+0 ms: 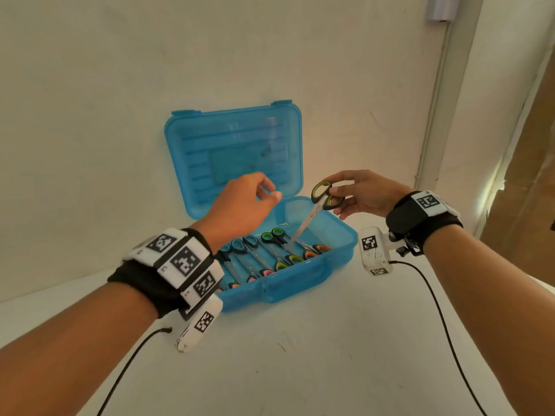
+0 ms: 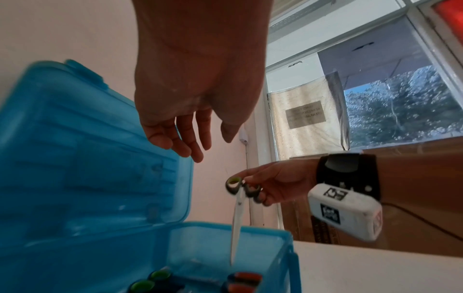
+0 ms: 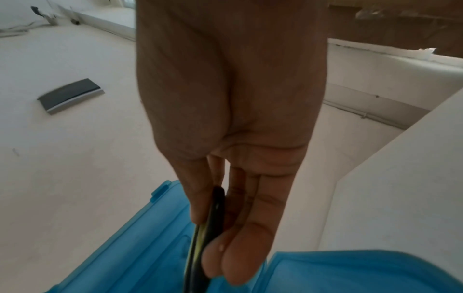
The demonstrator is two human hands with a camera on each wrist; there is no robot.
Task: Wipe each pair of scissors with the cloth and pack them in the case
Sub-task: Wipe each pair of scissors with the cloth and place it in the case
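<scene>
Green-handled scissors held by the handles, closed blades pointing down into the open blue translucent case. Several scissors packed side by side inside: blue, green, orange, pink handles. Lid upright.

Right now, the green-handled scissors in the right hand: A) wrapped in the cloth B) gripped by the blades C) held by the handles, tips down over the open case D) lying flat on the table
C: the right hand pinches the green-handled scissors by the handles, blades pointing down into the open blue case; the left hand holds nothing.
</scene>
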